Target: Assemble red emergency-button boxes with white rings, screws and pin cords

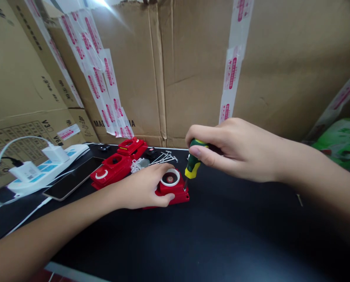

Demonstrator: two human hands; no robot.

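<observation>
My left hand [147,188] is wrapped over a red plastic housing [179,197] with a white ring and a dark round centre, pressing it against the black table. A screwdriver [194,160] with a green and yellow handle is in the closed fingers of my right hand [236,150]. Its shaft slants down to a screw at the housing's right corner. Behind my left hand lie more red plastic parts [116,165], one with a white curved piece. Beside them are a coil of white cord [137,165] and several T-shaped metal pieces [165,157].
A white power strip [49,168] with plugged-in chargers and a smartphone [73,179] lie on the left, with white cables around them. Taped cardboard walls [189,78] stand behind the black table [222,235]. A green bag [342,141] sits at the far right.
</observation>
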